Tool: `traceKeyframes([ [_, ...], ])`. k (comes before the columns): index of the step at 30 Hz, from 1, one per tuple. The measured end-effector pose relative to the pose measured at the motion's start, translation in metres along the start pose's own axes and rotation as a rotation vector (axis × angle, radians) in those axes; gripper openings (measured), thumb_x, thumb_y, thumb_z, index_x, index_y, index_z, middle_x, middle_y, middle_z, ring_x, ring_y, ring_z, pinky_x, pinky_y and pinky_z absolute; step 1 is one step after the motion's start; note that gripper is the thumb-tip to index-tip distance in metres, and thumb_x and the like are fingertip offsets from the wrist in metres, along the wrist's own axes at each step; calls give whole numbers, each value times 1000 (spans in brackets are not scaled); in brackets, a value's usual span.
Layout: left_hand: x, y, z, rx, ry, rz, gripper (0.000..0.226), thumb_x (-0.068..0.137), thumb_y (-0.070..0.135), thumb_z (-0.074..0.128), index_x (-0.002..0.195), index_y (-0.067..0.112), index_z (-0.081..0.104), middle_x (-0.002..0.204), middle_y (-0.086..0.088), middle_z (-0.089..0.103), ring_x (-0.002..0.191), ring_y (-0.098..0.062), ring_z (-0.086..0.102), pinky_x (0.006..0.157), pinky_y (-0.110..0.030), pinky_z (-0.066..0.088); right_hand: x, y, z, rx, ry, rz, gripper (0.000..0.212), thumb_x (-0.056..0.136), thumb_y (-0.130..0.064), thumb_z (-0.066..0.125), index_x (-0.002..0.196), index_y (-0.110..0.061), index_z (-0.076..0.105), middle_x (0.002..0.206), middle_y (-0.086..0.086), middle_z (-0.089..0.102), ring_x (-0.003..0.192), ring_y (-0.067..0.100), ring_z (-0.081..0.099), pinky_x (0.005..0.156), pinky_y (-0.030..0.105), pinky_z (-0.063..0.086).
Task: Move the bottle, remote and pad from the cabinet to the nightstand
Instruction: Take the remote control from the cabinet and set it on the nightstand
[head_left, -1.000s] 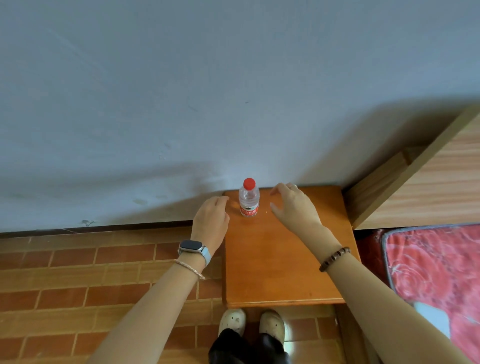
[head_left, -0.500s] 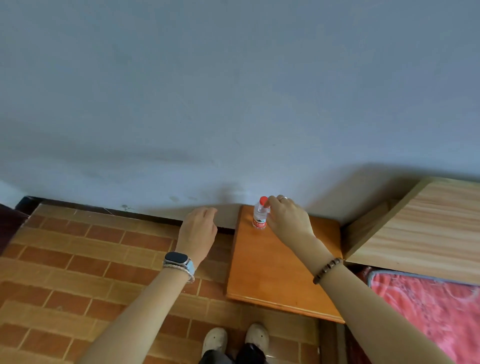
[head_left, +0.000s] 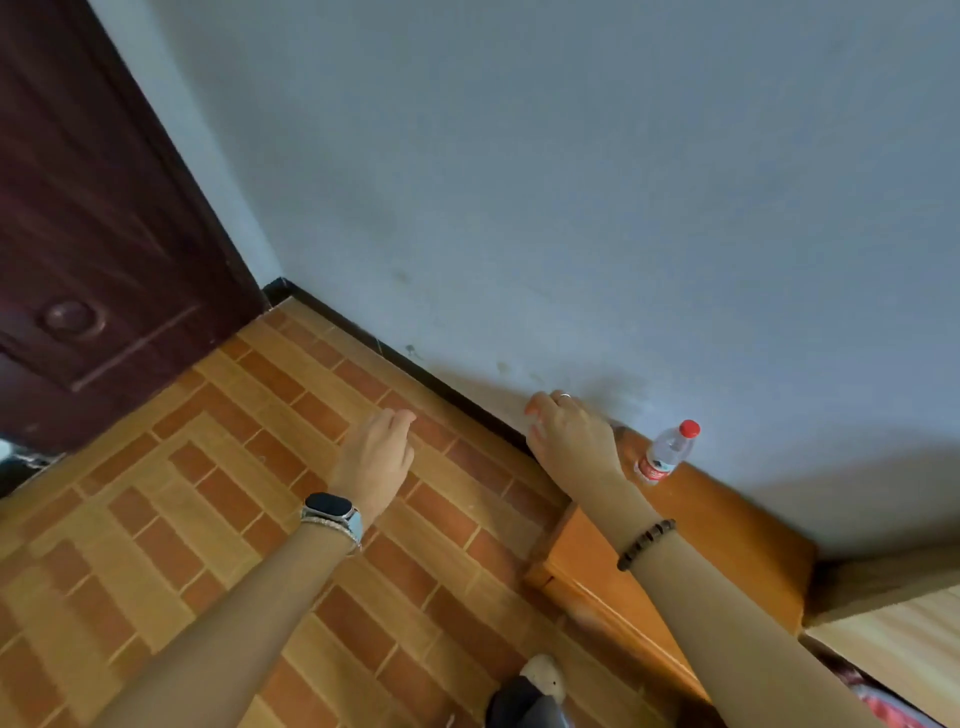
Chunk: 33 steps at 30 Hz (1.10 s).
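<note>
At the very bottom one light shoe (head_left: 543, 680) is seen on the brick-pattern floor (head_left: 171, 525); above it two bare forearms are stretched forward, so two hands are counted. The left hand (head_left: 376, 460), with one dark watch (head_left: 332, 510) on its wrist, is held over the floor; its fingers are loosely curled and nothing is held in them. The right hand (head_left: 571, 436), with one bead bracelet (head_left: 647, 538) at the wrist and one ring (head_left: 565, 396) on a finger, is found over the left end of the nightstand (head_left: 696, 525); its fingers are narrow and relaxed and empty.

One bottle (head_left: 667, 453) with a red cap is counted; it stands upright on the nightstand near the wall (head_left: 571, 182), just beside the right hand and apart from it. Half a second ago this bottle was touched by the right fingers; now it is released, and the view is turned to the left, where one dark door (head_left: 78, 218) has come into sight. From this it is judged that the first of three things is delivered; the remote and the pad are not seen, and neither is the cabinet, so two more trips are probably needed. At the right edge one pale wooden headboard (head_left: 893, 629) is partly seen.
</note>
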<state>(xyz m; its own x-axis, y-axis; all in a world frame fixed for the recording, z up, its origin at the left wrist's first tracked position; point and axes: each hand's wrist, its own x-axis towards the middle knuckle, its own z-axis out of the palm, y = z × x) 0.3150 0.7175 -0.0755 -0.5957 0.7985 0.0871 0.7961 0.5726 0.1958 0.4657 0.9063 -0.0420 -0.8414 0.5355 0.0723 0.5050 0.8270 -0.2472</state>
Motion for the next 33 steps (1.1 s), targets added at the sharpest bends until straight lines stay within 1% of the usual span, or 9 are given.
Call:
traceKeyframes([
  [5,-90,-93,-36,45,37,-174,32,84,9,63,116,8,59,96,-8,66,84,-25,61,71,-36,53,-1,-121,13,1,-68,-188,20,97,-20,46,114,-17,55,105,3,61,93,24,61,71,36,54],
  [7,-126,-126,-51,81,43,-230,30,85,9,61,114,9,59,93,-7,64,81,-24,60,68,-36,52,-7,-167,19,5,-74,-277,23,96,-20,48,117,-16,56,111,4,61,99,25,61,77,36,52],
  [11,-197,-181,-83,143,89,-349,26,83,8,60,109,9,60,87,-6,62,75,-22,58,61,-33,48,-21,-255,33,-7,-76,-450,20,95,-25,50,114,-19,56,108,1,60,97,22,61,66,29,45],
  [13,-231,-201,-96,165,106,-420,25,82,7,62,107,9,61,92,-7,64,80,-24,59,67,-35,50,-28,-297,41,-18,-103,-529,23,96,-28,51,118,-22,56,113,0,61,101,20,61,73,29,50],
  [15,-263,-217,-107,182,113,-507,25,80,10,64,105,8,62,96,-8,64,85,-26,60,73,-38,51,-36,-336,46,-30,-131,-604,25,97,-30,49,119,-21,56,116,-1,60,101,17,61,75,28,51],
  [19,-322,-239,-124,212,92,-689,17,81,12,61,98,8,63,94,-10,63,86,-27,58,75,-38,48,-47,-408,52,-41,-133,-769,21,98,-33,46,114,-22,55,108,-3,62,94,16,61,75,32,56],
  [23,-366,-258,-137,227,79,-863,21,86,16,56,106,9,59,101,-9,62,93,-28,57,81,-38,47,-53,-470,52,3,-157,-902,13,96,-29,50,102,-21,58,93,-4,63,83,13,62,74,33,57],
  [29,-398,-285,-156,240,111,-1066,18,87,17,54,101,7,60,91,-10,63,83,-29,58,72,-39,49,-43,-545,59,-15,-220,-1129,12,96,-24,49,101,-19,59,87,-4,62,76,14,61,66,30,56],
  [33,-405,-304,-165,245,142,-1183,22,89,16,51,107,8,58,97,-10,62,89,-29,57,77,-40,48,-32,-588,66,3,-225,-1267,13,95,-26,51,104,-21,60,91,-3,64,78,15,63,68,31,56],
])
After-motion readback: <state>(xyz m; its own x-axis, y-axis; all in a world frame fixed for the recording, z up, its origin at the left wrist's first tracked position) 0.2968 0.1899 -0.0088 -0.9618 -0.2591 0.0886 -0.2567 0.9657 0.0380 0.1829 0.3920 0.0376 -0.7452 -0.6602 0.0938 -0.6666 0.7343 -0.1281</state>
